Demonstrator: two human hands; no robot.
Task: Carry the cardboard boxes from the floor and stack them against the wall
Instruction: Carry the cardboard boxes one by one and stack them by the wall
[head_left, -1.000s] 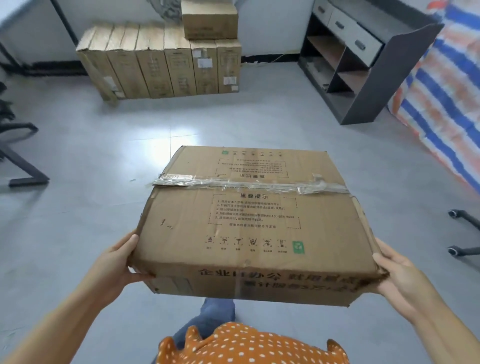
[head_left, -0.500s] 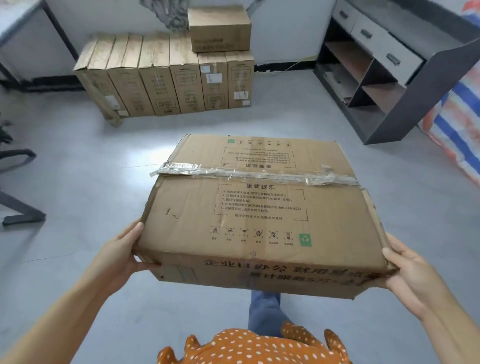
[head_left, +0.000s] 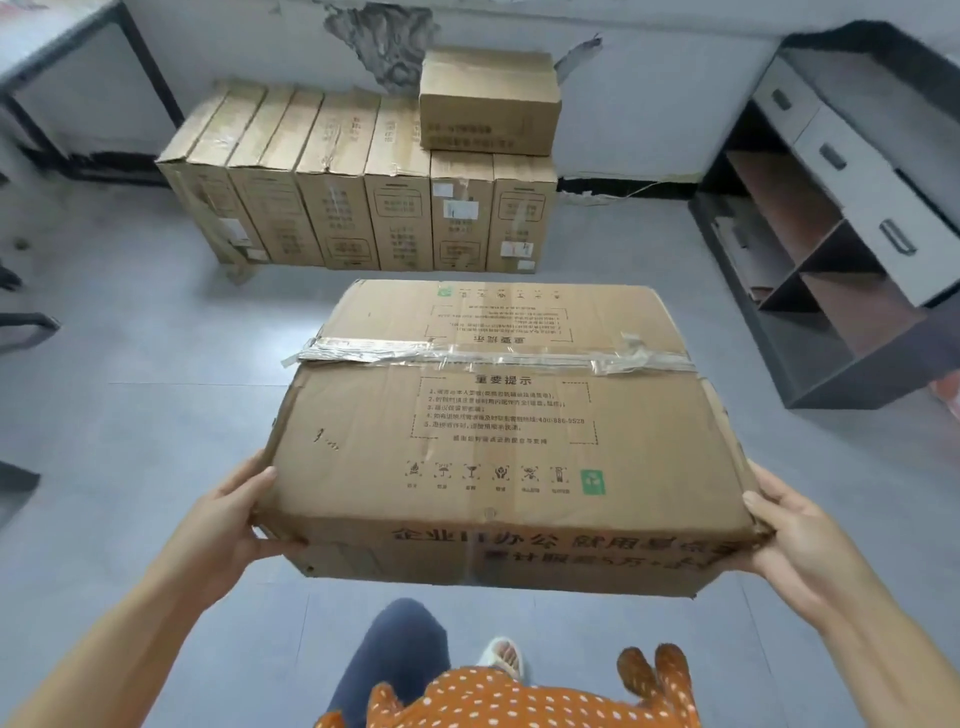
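Closer now than a second ago, the row of tall brown cardboard boxes standing upright against the peeling grey wall fills more of the upper view, and the wide, flat brown cardboard box with printed black text and a crinkled strip of clear tape across its top is still carried level above the grey floor, between the person and that row.

It sits between the two hands, held by its near corners. The left hand grips the near left corner: the thumb lies along the top edge and the fingers curl under the bottom, out of sight. The right hand grips the near right corner the same way, thumb up on the top edge, palm against the side, fingers hidden beneath. Most of the box reaches forward past both hands, away from the body.

A smaller brown cardboard box rests on top of the row at its right end. A dark grey cabinet with pale drawers and open shelves stands at the right, well apart from the row. Below the carried box show an orange polka-dot garment, a dark trouser leg and a pale sandal.
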